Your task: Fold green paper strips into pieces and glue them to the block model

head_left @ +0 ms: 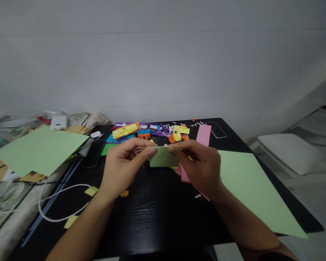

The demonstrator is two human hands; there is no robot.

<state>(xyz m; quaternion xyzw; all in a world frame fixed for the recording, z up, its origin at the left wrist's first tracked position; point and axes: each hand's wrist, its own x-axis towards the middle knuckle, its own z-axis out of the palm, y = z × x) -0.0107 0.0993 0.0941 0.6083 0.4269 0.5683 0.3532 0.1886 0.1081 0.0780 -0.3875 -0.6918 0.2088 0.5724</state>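
A small folded piece of light green paper (162, 157) is held above the black table (157, 214) between both hands. My left hand (123, 165) pinches its left edge with thumb and fingers closed. My right hand (199, 165) pinches its right edge the same way. Under my right hand lies a pink paper strip (203, 135) that runs toward the far side of the table.
A large light green sheet (250, 188) lies on the right of the table, another green sheet (40, 149) on the left. Several coloured paper scraps (149, 131) are piled at the far edge. A phone (93, 154), a white cable (57, 217), an earbud case (95, 135) and yellow scraps (91, 191) lie left.
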